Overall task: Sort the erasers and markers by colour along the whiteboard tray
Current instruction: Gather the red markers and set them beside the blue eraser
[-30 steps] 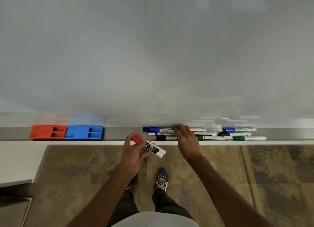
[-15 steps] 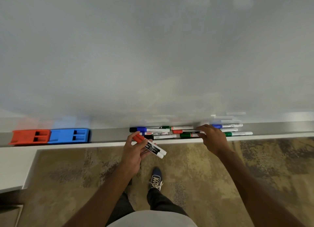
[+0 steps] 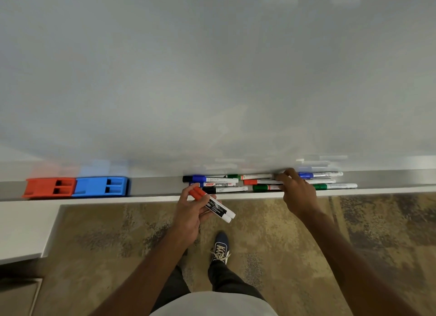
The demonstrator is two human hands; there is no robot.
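Filling the upper two thirds of the head view: a pale, blank whiteboard (image 3: 212, 67). Along its lower edge, a grey tray (image 3: 155, 185) crossing the frame from left to right. At left on the tray, a red eraser (image 3: 48, 187) touching a blue eraser (image 3: 101, 186) on its right. Right of centre on the tray, a loose cluster of markers (image 3: 259, 182), all lying lengthwise: blue-capped (image 3: 213, 179), black-capped (image 3: 225, 189), green-capped (image 3: 266, 187), a red-capped one (image 3: 262, 181) among them, another blue (image 3: 319, 174) and another green (image 3: 333, 186) at the far right. Below the tray, mottled brown carpet (image 3: 118, 233), a white ledge (image 3: 21, 230) at lower left, one dark sneaker (image 3: 220, 247) near bottom centre.

Left hand (image 3: 191, 211) just below the tray's front lip, fingers curled around two red-capped markers (image 3: 212, 206), caps up-left, white ends pointing down-right. Right hand (image 3: 296, 193) palm down over the middle of the cluster, fingertips (image 3: 280, 177) on the marker barrels; cannot tell whether any marker is actually pinched.
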